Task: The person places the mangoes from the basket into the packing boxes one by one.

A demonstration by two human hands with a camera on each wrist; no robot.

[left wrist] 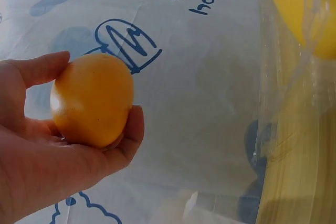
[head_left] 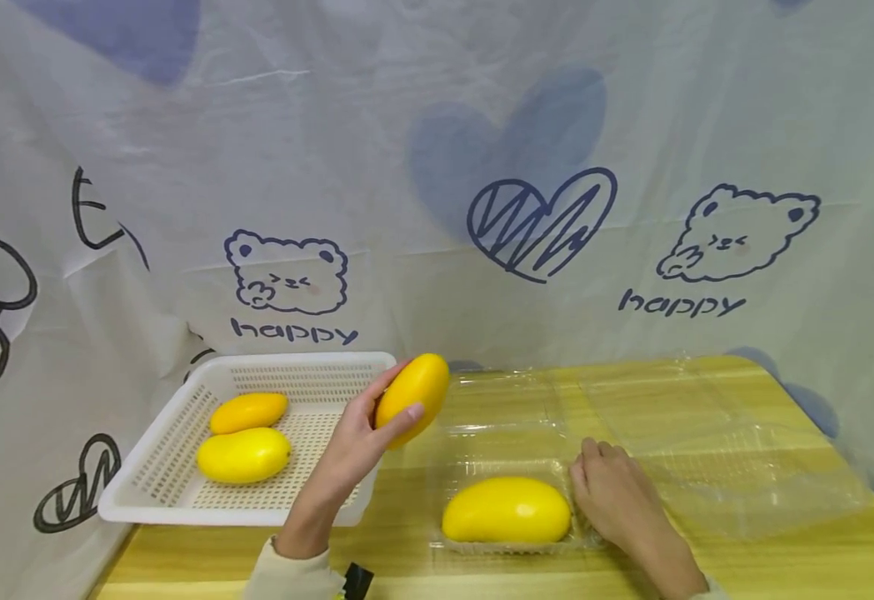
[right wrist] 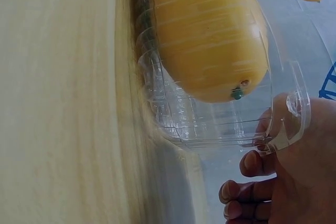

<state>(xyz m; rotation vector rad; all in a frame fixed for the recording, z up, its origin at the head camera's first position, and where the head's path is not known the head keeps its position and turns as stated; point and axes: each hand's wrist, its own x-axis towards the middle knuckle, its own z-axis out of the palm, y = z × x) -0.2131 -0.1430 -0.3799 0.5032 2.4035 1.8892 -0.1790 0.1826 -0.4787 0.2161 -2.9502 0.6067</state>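
Observation:
My left hand [head_left: 350, 446] grips a yellow mango [head_left: 416, 396] above the table, between the white basket and a clear plastic container. In the left wrist view, the thumb and fingers curl round this mango [left wrist: 94, 100]. Another mango [head_left: 507, 510] lies inside the clear plastic clamshell container [head_left: 496, 446], whose lid stands open at the back. My right hand [head_left: 620, 496] is at the container's right side. Seen from the right wrist, its thumb and a finger pinch the container's rim [right wrist: 291, 114], with the other fingers [right wrist: 247, 190] curled below.
At the left stands a white plastic basket [head_left: 249, 515] with two mangoes [head_left: 245, 456] in it. More clear plastic packaging [head_left: 751, 467] lies on the right of the wood-patterned table [head_left: 804, 558]. A printed cloth [head_left: 407, 167] hangs behind the table.

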